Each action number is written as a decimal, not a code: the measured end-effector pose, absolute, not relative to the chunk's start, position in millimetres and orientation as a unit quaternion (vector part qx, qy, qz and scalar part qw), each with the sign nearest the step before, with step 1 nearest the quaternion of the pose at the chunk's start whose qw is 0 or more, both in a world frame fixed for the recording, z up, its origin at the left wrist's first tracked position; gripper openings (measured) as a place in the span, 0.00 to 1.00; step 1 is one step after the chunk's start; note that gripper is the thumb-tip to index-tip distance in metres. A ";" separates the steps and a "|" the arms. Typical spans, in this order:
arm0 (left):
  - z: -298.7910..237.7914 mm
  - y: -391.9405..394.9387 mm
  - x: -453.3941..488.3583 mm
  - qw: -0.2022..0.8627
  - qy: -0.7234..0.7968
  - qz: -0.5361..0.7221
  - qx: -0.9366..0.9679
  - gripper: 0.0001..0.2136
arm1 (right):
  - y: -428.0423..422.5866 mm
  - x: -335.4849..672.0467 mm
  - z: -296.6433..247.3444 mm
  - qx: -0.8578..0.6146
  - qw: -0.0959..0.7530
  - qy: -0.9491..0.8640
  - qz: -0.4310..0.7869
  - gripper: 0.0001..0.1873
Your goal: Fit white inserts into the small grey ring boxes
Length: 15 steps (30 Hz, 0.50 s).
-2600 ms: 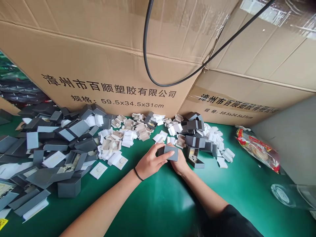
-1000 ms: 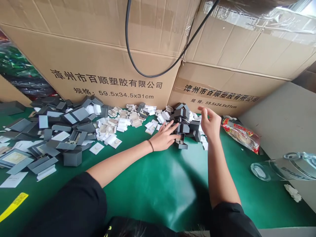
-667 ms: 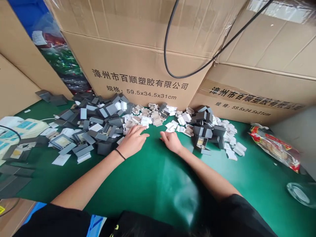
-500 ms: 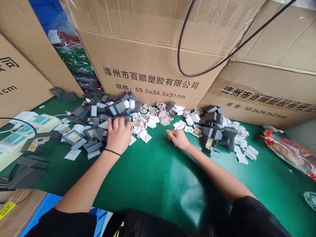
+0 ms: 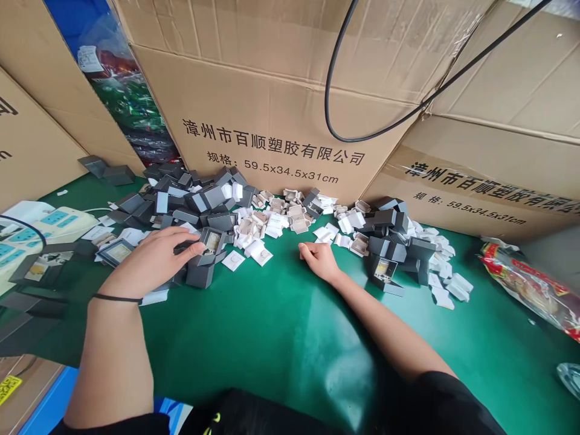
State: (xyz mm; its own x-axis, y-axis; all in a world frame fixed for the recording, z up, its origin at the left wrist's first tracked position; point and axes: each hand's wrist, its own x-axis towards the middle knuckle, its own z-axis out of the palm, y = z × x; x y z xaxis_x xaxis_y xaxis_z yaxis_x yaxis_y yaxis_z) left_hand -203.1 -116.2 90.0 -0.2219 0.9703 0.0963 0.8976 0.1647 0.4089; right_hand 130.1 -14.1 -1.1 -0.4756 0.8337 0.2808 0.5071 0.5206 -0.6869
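My left hand (image 5: 154,258) is over the left pile, its thumb and fingers curved round a small dark grey box (image 5: 182,246), mostly hidden by the hand. Just right of its fingertips an open dark grey box (image 5: 212,240) shows a pale insert. White folded paper pieces (image 5: 257,252) lie beside that pile. My right hand (image 5: 319,261) rests on the green table top (image 5: 267,320) as a loose fist; whatever it may hold is hidden. Small pale cartons (image 5: 359,244) and more dark grey boxes (image 5: 384,248) lie to its right.
Large cardboard cartons (image 5: 272,90) wall off the back. A black cable (image 5: 327,103) loops down in front of them. At left is a power strip (image 5: 49,229); at right, a packaged food bag (image 5: 530,284) and a clear round object (image 5: 568,377).
My left hand has moved left and nearer, turning sideways with its fingers pointing right. Boxes it covered before now show. My right hand stays a fist in nearly the same place.
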 end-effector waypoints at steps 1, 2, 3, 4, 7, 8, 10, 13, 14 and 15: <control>91.2 -114.5 -196.3 0.095 0.749 0.167 0.634 0.20 | -14.0 130.7 -0.3 -0.405 0.305 -0.819 0.268 0.27; 92.4 -112.4 -188.7 0.089 0.741 0.147 0.649 0.20 | -13.9 130.9 0.4 -0.400 0.302 -0.822 0.269 0.27; 93.3 -110.2 -180.6 0.074 0.735 0.139 0.660 0.21 | -13.9 130.7 0.9 -0.397 0.297 -0.826 0.268 0.27; 93.4 -108.0 -172.1 0.054 0.728 0.144 0.668 0.20 | -14.0 130.4 1.2 -0.395 0.291 -0.830 0.264 0.27; 88.1 -103.5 -147.8 0.012 0.709 0.193 0.678 0.21 | -14.9 129.5 1.5 -0.392 0.270 -0.844 0.246 0.28; 85.2 -102.8 -141.2 0.015 0.695 0.190 0.693 0.21 | -15.3 129.5 1.6 -0.390 0.265 -0.848 0.240 0.27; 79.6 -102.3 -131.4 0.023 0.673 0.162 0.721 0.20 | -16.2 129.7 1.8 -0.387 0.260 -0.856 0.225 0.27; 77.6 -101.9 -126.0 0.028 0.675 0.145 0.722 0.21 | -16.7 130.1 2.6 -0.384 0.248 -0.866 0.201 0.27; 79.1 -101.8 -125.7 0.020 0.686 0.164 0.709 0.21 | -16.6 130.2 2.8 -0.384 0.244 -0.868 0.198 0.27; 81.5 -101.8 -125.5 0.007 0.696 0.195 0.691 0.23 | -16.2 130.3 2.9 -0.383 0.242 -0.869 0.200 0.27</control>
